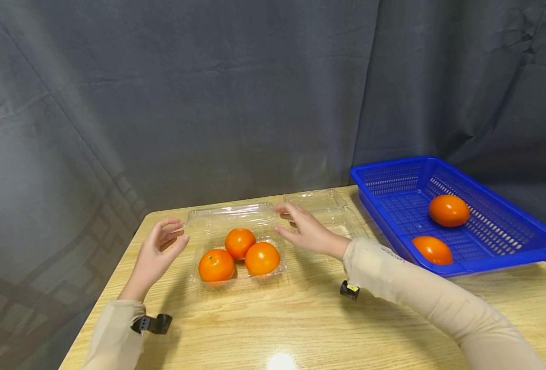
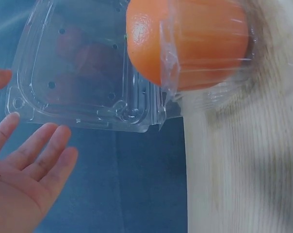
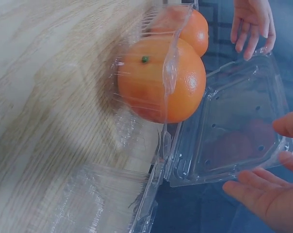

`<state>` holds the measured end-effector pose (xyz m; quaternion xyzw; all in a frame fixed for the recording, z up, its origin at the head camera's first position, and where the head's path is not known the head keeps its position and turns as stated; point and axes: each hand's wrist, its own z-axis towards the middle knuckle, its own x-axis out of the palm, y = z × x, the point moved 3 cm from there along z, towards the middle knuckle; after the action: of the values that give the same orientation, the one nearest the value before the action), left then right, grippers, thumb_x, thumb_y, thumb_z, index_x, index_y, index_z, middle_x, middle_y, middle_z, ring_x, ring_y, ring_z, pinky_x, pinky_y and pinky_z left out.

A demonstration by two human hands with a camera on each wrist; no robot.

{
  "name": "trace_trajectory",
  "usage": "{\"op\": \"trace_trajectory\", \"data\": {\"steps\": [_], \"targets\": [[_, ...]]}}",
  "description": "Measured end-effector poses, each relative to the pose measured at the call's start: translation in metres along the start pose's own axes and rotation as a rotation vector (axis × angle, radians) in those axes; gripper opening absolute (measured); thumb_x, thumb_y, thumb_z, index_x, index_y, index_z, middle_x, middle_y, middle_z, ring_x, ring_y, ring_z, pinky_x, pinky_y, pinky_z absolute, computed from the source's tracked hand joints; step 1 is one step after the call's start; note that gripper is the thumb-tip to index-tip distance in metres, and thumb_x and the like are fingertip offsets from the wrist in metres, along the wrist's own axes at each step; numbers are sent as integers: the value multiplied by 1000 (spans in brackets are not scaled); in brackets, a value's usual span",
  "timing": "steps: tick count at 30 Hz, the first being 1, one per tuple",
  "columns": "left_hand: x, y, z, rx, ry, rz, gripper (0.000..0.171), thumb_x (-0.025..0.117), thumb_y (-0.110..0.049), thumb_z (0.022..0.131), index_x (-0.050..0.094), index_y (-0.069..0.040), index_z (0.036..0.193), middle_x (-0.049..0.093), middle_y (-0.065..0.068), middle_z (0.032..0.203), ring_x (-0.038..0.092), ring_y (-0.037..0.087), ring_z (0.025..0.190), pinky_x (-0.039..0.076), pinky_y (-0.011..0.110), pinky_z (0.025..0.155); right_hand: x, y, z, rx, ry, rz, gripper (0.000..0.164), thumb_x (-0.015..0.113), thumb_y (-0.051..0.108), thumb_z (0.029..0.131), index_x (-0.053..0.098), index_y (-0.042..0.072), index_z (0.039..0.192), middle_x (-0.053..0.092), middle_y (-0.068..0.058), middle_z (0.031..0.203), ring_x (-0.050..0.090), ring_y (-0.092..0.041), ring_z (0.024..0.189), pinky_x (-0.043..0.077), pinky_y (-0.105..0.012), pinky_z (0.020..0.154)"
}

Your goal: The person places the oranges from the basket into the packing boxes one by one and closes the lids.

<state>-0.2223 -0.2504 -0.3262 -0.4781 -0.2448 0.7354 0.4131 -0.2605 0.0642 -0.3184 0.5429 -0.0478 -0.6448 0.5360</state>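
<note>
A clear plastic clamshell box (image 1: 240, 282) stands on the table with its lid (image 1: 231, 209) raised at the back. Inside it sit three oranges: one at front left (image 1: 216, 265), one at front right (image 1: 262, 258) and one behind (image 1: 240, 243). My left hand (image 1: 159, 252) is at the lid's left side, fingers loosely bent; in the left wrist view a fingertip comes right at the lid's corner (image 2: 20, 103). On the other side my right hand (image 1: 307, 231) reaches to the lid's right end, thumb and fingers apart, overlapping its corner in the right wrist view (image 3: 282, 145).
A blue plastic basket (image 1: 388, 231) on the right holds two more oranges, one at its middle (image 1: 449, 210) and one by its near side (image 1: 432, 250). Behind my right hand lies another open clear box (image 1: 316, 199). A dark curtain (image 1: 236, 103) hangs behind the table (image 1: 236, 329).
</note>
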Motion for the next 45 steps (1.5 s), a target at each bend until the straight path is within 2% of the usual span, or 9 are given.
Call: {"op": "trace_trajectory", "data": {"steps": [5,7,9,14,16,21,28,35,45], "targets": [[-1,3,-2,26,4,21,45,64,-12,88,45,-2,127,54,-15,114,54,-11,101,42,2,89,1,0,-2,-1,13,-15,37,60,7,88,47,-4,121,52,-23,127,54,-41,118,49,-45,96],[-1,5,-3,36,0,27,45,65,-11,87,46,-1,126,53,-19,112,55,-12,100,42,2,89,1,1,-3,-6,16,-15,35,60,7,89,47,-4,120,53,-23,126,54,-41,118,49,-45,96],[-1,6,-4,44,-3,26,44,65,-10,87,46,0,125,56,-13,113,55,-12,100,43,2,89,1,1,-4,-2,18,-8,35,60,7,89,48,-3,119,53,-22,126,54,-41,118,49,-44,96],[0,6,-6,52,0,36,42,65,-9,87,48,0,123,57,15,119,54,-13,100,41,1,89,2,1,-6,-8,17,-12,33,60,8,89,50,-2,119,55,-20,124,55,-39,118,49,-43,97],[1,5,-8,51,2,42,41,65,-10,87,48,-1,123,56,17,120,54,-13,100,41,0,89,2,1,-7,-15,16,-22,33,60,8,89,50,-2,119,55,-20,124,55,-39,117,50,-44,96],[1,5,-10,54,3,57,42,66,-11,86,51,-4,124,57,17,119,54,-13,100,40,-1,88,4,0,-9,-26,19,-35,32,60,9,89,51,0,119,55,-19,124,56,-39,117,51,-45,95],[0,7,-13,43,3,85,40,68,-14,85,53,-7,122,60,3,117,53,-15,101,39,-1,88,5,1,-11,-71,15,-64,30,61,9,88,53,2,117,57,-17,121,57,-34,114,49,-40,98],[0,6,-15,57,20,86,37,67,-11,85,55,-4,119,61,15,119,52,-17,100,38,-2,89,5,1,-14,-125,0,-85,28,63,8,87,56,3,114,61,-12,116,58,-28,112,49,-37,99],[0,7,-20,64,48,82,30,67,-10,85,58,-4,113,60,15,121,52,-17,100,38,-1,89,7,1,-18,-142,10,-75,25,62,4,86,58,2,110,62,-11,114,57,-26,110,49,-39,98]]}}
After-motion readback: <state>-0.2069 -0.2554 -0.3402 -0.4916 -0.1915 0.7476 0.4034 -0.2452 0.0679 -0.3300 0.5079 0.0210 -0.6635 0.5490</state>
